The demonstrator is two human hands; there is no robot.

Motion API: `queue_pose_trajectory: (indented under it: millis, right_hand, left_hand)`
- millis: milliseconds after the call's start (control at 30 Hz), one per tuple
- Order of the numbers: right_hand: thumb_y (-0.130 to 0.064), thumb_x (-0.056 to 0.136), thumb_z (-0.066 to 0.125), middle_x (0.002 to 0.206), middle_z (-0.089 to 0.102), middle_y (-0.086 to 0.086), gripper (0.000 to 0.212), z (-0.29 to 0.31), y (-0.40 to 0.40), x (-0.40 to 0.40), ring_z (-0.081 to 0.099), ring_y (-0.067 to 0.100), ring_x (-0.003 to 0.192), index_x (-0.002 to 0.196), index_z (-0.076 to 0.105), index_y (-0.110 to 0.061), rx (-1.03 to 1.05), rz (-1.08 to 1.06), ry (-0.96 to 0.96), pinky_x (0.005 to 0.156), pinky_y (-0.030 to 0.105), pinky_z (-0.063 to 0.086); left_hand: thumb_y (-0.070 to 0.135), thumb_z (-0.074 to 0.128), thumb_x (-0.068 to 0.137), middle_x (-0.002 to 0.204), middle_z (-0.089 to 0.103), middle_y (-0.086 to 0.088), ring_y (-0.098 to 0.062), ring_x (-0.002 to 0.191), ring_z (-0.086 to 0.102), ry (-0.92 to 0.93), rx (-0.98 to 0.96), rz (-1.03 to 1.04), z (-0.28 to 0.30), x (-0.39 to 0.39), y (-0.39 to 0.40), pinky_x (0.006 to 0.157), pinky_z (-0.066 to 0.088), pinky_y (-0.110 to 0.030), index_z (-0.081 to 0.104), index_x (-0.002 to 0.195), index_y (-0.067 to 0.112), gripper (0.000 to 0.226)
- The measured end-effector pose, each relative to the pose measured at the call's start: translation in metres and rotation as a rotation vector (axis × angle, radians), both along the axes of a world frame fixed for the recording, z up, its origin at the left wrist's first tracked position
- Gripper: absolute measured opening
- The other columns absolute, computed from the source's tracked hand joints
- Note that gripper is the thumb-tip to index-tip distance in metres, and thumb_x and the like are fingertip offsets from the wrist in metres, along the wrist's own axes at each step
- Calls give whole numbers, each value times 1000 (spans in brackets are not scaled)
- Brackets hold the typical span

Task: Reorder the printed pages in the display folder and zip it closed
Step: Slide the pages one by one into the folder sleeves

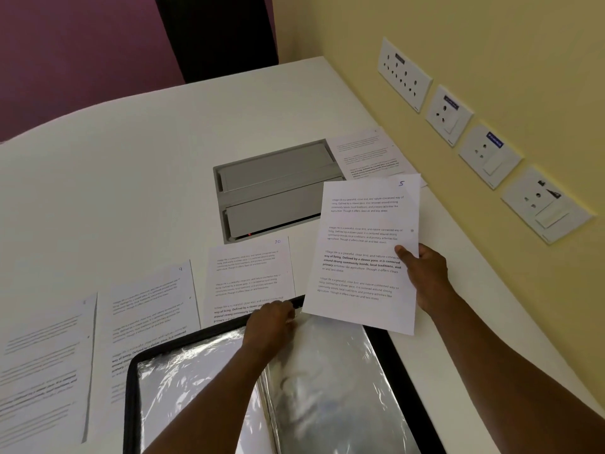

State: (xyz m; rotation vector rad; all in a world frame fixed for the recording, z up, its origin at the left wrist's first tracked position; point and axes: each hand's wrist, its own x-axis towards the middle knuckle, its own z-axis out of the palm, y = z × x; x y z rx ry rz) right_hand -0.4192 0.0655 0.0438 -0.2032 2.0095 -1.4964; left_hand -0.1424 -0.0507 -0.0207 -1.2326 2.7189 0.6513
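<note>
The black zip display folder [129, 388] lies open at the near table edge, its clear plastic sleeves [327, 388] shining. My right hand [425, 273] pinches a printed page marked 5 [363, 250] by its right edge and holds it in the air above the folder's far right corner. My left hand [271, 326] grips the top edge of a plastic sleeve at the folder's far rim. Flat on the table lie the page marked 10 [252, 273], the page marked 9 [154, 306] and a further page [42, 365] at the far left.
A grey metal cable hatch [271, 188] is set into the white table [131, 178] beyond the pages. Another printed page [370, 155] lies by the yellow wall, which carries several socket plates [448, 109]. A dark chair back [216, 34] stands behind the table.
</note>
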Motion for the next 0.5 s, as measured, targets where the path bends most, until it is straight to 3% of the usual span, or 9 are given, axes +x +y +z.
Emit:
queue_pose_trajectory:
  millis: [100, 267, 500]
  right_hand:
    - [-19, 93, 65, 100, 70, 3, 8, 2, -1, -1, 67, 24, 88, 100, 66, -20, -13, -8, -12, 82, 40, 56]
    - [-20, 92, 65, 96, 70, 1, 4, 7, -1, -3, 67, 23, 87, 94, 66, -23, -24, -19, -12, 81, 39, 56]
    - [-19, 93, 64, 94, 69, 1, 6, 15, 3, -6, 66, 19, 81, 99, 66, -19, -36, -27, 3, 76, 37, 55]
  left_hand:
    - [32, 63, 88, 103, 62, 2, -20, 96, 59, 12, 50, -10, 0, -1, -3, 75, 44, -31, 62, 104, 23, 19]
    - [29, 64, 85, 86, 57, 5, -17, 84, 56, 16, 90, 33, 8, -7, -5, 69, 43, -29, 53, 83, 25, 11]
    - [28, 68, 86, 100, 60, -1, -18, 95, 58, 43, 117, -21, 12, -8, -11, 78, 46, -28, 71, 95, 18, 14]
